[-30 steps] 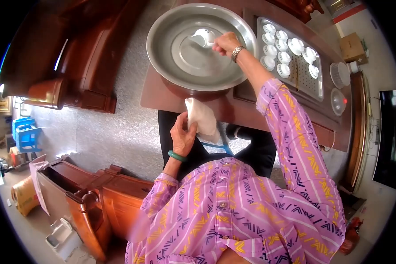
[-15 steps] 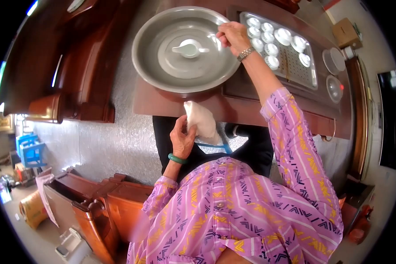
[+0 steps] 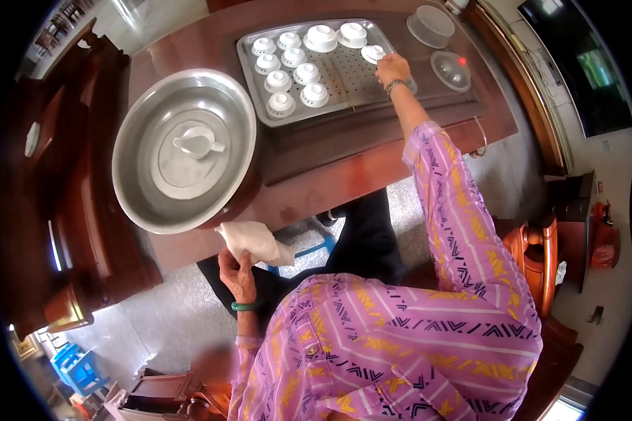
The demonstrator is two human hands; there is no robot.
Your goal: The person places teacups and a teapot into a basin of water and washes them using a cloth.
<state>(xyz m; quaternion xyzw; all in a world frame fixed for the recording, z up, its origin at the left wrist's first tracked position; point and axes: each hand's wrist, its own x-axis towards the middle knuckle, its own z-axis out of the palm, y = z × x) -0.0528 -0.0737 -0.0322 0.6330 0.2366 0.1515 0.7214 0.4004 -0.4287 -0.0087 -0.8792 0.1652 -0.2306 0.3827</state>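
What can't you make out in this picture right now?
All in the head view:
Whether the right hand grips the white piece: fingers hide the contact.
Markings on the white cups: too small.
The underside of the cloth in the left hand: its folds cover it.

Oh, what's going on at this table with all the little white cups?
Someone seated at a table has a white cloth in their left hand. Their right hand is at a small white piece on a metal tray; whether it is gripped is hard to tell. White cups sit in rows on that tray, and a white spouted vessel rests in the big metal basin beside it.
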